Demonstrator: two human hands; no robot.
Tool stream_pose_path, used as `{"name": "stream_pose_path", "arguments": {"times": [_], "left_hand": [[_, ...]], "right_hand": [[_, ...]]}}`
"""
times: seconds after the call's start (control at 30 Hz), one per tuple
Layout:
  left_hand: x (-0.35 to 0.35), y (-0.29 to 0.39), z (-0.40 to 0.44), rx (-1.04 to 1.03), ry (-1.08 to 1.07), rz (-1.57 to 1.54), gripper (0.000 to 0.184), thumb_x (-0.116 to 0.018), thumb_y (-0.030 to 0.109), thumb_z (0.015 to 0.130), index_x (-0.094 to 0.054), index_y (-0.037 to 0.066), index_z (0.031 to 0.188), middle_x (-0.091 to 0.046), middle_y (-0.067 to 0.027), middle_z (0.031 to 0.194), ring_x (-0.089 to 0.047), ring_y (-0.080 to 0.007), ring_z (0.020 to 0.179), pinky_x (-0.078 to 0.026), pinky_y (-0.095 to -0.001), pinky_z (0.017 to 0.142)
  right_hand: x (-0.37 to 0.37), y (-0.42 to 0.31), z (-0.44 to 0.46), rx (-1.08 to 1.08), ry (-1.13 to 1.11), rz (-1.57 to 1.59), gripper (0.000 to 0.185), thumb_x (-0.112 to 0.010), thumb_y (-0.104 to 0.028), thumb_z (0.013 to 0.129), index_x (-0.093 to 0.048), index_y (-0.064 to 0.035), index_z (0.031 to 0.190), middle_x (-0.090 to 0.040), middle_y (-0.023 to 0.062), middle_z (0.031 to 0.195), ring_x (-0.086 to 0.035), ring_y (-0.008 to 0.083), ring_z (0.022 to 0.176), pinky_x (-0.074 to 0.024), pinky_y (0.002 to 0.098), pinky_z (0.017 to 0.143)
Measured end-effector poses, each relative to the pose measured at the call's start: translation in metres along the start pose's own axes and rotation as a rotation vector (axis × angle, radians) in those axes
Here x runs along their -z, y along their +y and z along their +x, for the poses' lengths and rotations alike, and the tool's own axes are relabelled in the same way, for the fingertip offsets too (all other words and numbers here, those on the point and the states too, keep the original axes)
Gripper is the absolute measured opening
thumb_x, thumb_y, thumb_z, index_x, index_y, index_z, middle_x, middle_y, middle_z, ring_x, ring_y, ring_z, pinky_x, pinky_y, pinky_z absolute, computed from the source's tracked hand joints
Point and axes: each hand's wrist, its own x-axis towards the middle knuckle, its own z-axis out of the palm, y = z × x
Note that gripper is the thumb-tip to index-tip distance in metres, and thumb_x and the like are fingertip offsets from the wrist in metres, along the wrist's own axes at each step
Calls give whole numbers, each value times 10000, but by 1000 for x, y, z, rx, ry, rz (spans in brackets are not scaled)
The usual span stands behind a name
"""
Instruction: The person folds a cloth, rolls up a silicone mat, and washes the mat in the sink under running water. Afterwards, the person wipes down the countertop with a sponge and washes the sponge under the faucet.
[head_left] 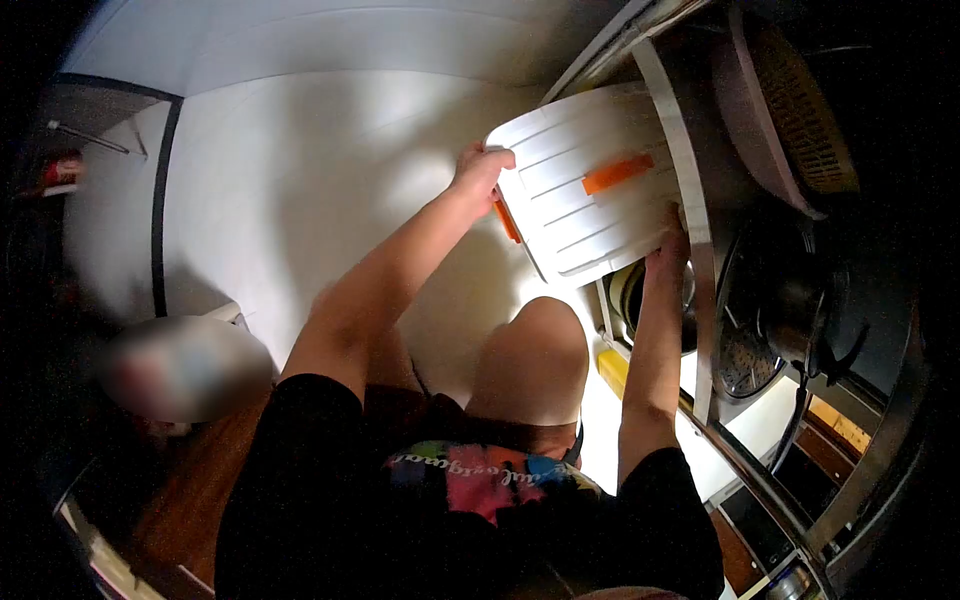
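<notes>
Two hands grasp a white ribbed lid (570, 190), which is tilted beside a metal rack (690, 215). From the lid's centre, the left hand (480, 180) closes on the edge at nine o'clock, thumb over the top face. The right hand (672, 238) grips at four o'clock, near the rack; its fingers are partly lost in shadow. One orange clip (618, 174) lies across the face, and another orange clip (507, 218) shows along the edge towards eight o'clock. Whether a box body is joined below cannot be told.

For steady handling, the spread grip looks sound: even pressure at both sides should limit twisting. The three o'clock side seems to need most care, since the rack upright is very near and could catch the edge or pinch the right fingers. Holding by the rim rather than the clips would probably be surer.

Among the containers, a dark round vessel (628, 295) sits between five and six o'clock, by the right wrist; its contents are too dark to read. A pale basin (752, 125) and a yellow openwork basket (815, 120) lean together towards two o'clock, contents unclear. Near five o'clock is a dark perforated piece (748, 368).
</notes>
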Motion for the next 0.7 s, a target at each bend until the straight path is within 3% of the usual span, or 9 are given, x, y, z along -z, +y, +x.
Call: {"name": "stream_pose_path", "arguments": {"times": [0.17, 0.2, 0.27, 0.33, 0.5, 0.57, 0.6, 0.7], "left_hand": [[4, 17, -43, -83, 71, 79, 384, -603, 17, 673, -425, 26, 1013, -523, -141, 932, -567, -251, 843, -494, -387, 626], [9, 28, -60, -81, 81, 105, 377, -604, 20, 676, -428, 22, 1009, -524, -143, 941, -567, -254, 859, -498, -395, 647], [31, 35, -80, -105, 96, 156, 344, -600, 22, 684, -443, 15, 990, -529, -140, 958, -567, -263, 884, -506, -412, 682], [63, 37, -89, -132, 10, 204, 370, -597, 38, 682, -461, -12, 1023, -537, -118, 943, -578, -231, 841, -508, -372, 651], [94, 49, -136, -126, 53, 241, 444, -583, 66, 690, -437, -45, 1094, -547, -96, 881, -580, -179, 719, -515, -289, 578], [88, 62, -171, -105, 252, 114, 460, -575, 69, 700, -409, -47, 1113, -541, -96, 842, -554, -165, 652, -526, -274, 545], [95, 61, -175, -103, 243, 118, 460, -575, 69, 700, -409, -47, 1113, -541, -96, 842, -554, -165, 652, -526, -274, 545], [130, 55, -177, -94, 282, 24, 483, -587, 56, 693, -387, -51, 1120, -530, -109, 849, -541, -172, 635, -548, -316, 564]], "right_hand": [[-9, 13, -13, 122, 79, 8, 465, -616, -165, 874, -441, 14, 1266, -523, 128, 1229, -524, 252, 1098, -443, 349, 944], [-7, 20, -19, 67, 59, 18, 447, -606, -135, 882, -436, 18, 1266, -527, 119, 1222, -530, 226, 1091, -443, 300, 941], [-7, 42, -28, 108, 64, 24, 467, -613, -129, 877, -423, 33, 1272, -510, 119, 1253, -516, 228, 1098, -414, 313, 956], [-9, 57, -43, 169, -28, 108, 499, -642, -97, 855, -410, 67, 1265, -495, 124, 1276, -506, 209, 1091, -384, 306, 968], [-35, 62, -79, 52, 91, -94, 492, -592, -196, 903, -396, 77, 1263, -503, 169, 1232, -477, 204, 1114, -380, 293, 987], [-52, 62, -90, -70, 78, -228, 511, -581, -238, 909, -393, 88, 1253, -530, 176, 1172, -499, 223, 1078, -386, 284, 987], [-81, 48, -115, -164, 147, -307, 523, -588, -252, 905, -390, 92, 1245, -549, 169, 1127, -523, 232, 1028, -415, 288, 956], [-87, 86, -93, -133, -55, -280, 522, -624, -266, 883, -410, 64, 1226, -556, 164, 1096, -539, 219, 956, -469, 317, 832]]}}
